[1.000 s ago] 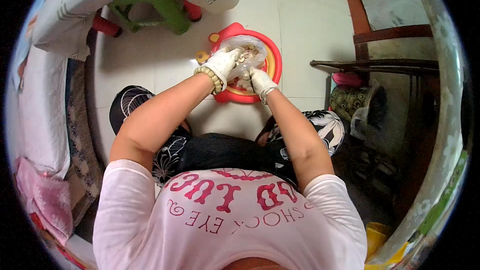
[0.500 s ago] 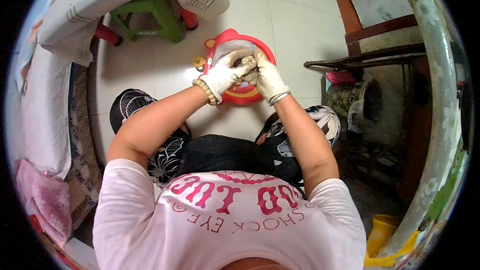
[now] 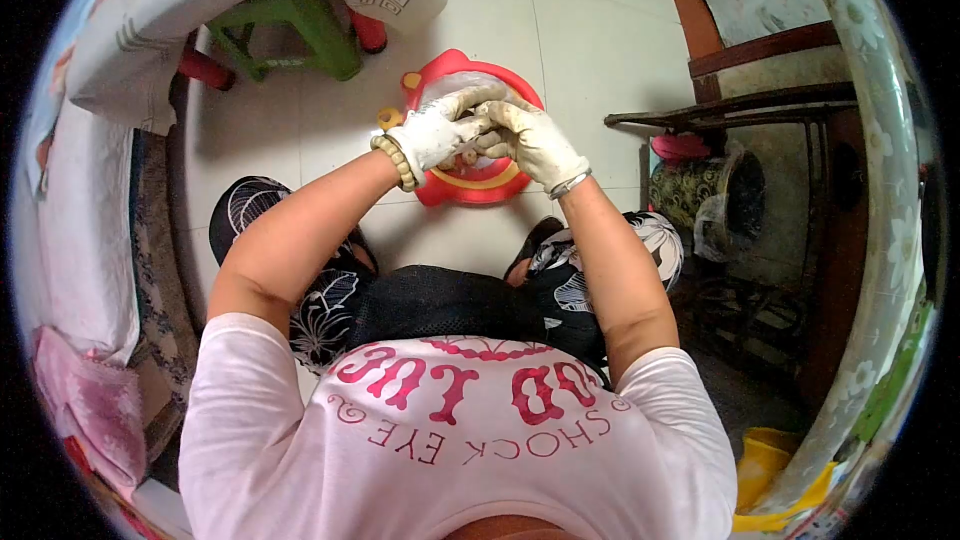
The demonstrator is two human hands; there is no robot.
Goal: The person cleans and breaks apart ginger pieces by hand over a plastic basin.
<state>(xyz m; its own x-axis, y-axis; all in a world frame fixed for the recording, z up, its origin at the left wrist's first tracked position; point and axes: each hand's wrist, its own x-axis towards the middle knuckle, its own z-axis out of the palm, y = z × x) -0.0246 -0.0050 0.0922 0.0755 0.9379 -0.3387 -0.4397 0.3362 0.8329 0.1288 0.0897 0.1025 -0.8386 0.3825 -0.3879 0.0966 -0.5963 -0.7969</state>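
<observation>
Two-handed handling over the red basin [image 3: 486, 192]
Left hand [image 3: 440, 132], right hand [image 3: 540, 145]: fingers curled, grip can't be told — next move seemingly needs both.

A second ago, the left hand [image 3: 440, 133] was at the plastic bag [image 3: 448, 86] and the right hand [image 3: 538, 143] was lower, near the bottom of the red basin [image 3: 488, 193]. Now their fingers meet up in the middle. They cover where a lumpy tan thing showed half a second ago, and the wrists are wider apart.
</observation>
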